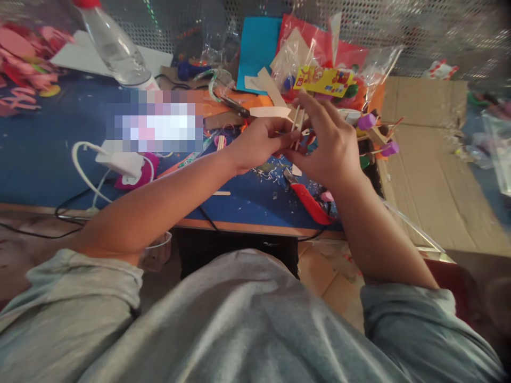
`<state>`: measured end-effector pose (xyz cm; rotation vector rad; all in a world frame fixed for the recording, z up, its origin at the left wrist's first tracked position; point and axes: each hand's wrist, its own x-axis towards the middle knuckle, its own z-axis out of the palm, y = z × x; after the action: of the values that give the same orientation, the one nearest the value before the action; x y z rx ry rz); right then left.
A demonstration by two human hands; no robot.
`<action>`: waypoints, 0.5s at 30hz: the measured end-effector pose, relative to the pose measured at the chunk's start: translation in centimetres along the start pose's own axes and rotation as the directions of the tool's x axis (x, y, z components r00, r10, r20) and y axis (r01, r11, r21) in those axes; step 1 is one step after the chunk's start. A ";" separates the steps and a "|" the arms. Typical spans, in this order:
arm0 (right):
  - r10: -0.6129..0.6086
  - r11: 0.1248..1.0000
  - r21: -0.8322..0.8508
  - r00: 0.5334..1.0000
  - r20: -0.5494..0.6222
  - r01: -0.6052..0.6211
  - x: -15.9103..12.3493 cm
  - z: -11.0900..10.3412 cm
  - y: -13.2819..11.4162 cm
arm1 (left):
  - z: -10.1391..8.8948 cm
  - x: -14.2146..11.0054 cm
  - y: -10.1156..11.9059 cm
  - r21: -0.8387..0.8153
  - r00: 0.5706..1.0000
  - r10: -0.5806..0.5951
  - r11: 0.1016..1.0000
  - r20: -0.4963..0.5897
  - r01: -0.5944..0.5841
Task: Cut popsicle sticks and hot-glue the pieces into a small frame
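Over the blue table (255, 207) my two hands meet, fingers closed on thin pale wooden sticks (296, 119) that stand nearly upright between them. My left hand (259, 141) pinches the sticks from the left. From the right, my right hand (333, 141) grips them between thumb and fingers. The fingers partly hide the sticks, and how they are joined cannot be made out. Below the hands lies a red utility knife (309, 202) with its blade out, beside white shavings (269, 173). Another flat wooden stick (221, 193) rests near the table's front edge.
A water bottle (120, 56) stands at the back left, near a white charger (120, 159) with its cable. Behind my hands are blue paper (257, 50), red paper (351, 53) and a yellow-labelled plastic bag (325, 80). Cardboard (431, 175) covers the right side.
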<state>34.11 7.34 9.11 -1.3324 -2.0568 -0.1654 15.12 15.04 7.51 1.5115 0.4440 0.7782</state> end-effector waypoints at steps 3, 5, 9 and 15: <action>-0.055 0.998 0.024 0.998 0.022 0.055 -0.6 0.6 -0.2 | -0.8 -1.1 -0.6 -0.111 0.995 -0.006 0.994 0.100 0.017; -0.077 0.996 0.042 0.996 0.034 0.076 -1.0 1.0 -0.3 | -1.0 -1.9 -0.9 -0.159 0.992 -0.017 0.987 0.121 0.037; -0.097 0.991 0.097 0.995 0.028 0.094 -1.5 1.3 -0.6 | -1.1 -3.2 -1.3 -0.167 0.995 -0.035 0.985 0.091 0.050; -0.103 0.987 0.127 0.995 -0.004 0.103 -1.5 1.2 -2.3 | -1.2 -4.9 -0.8 -0.194 0.988 -0.089 0.975 0.126 0.113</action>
<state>31.98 5.64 7.92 -1.1509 -2.1024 -0.0761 11.02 12.61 5.63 1.3275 0.3415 0.6315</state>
